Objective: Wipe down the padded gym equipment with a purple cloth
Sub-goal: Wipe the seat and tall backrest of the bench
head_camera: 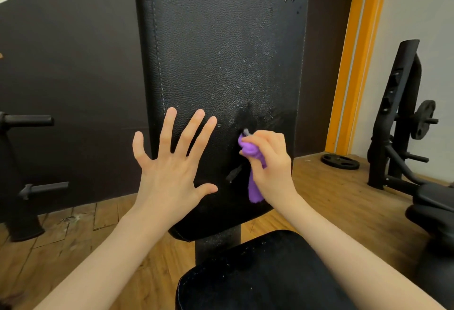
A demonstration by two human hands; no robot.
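A: From the head camera, where is the purple cloth (pixel 253 162)?

B: Bunched in the right hand (pixel 269 162), whose fingers curl round it. Its upper end is against the lower right part of the black back pad (pixel 221 51), and a tail hangs below the fist.

A: And the left hand (pixel 169 162)?

B: Fingers straight and spread wide, holding nothing, over the pad's lower left edge. Whether the palm touches the pad I cannot tell.

A: The pad itself?

B: Upright, with pale specks and smears across its right half and a darker patch just above the cloth. A small tear shows left of the cloth's tail.

A: Around it?

B: The seat pad (pixel 258 273) lies below, a weight plate (pixel 340 161) rests on the wooden floor (pixel 86 248), and a black rack (pixel 398 113) stands on the right.
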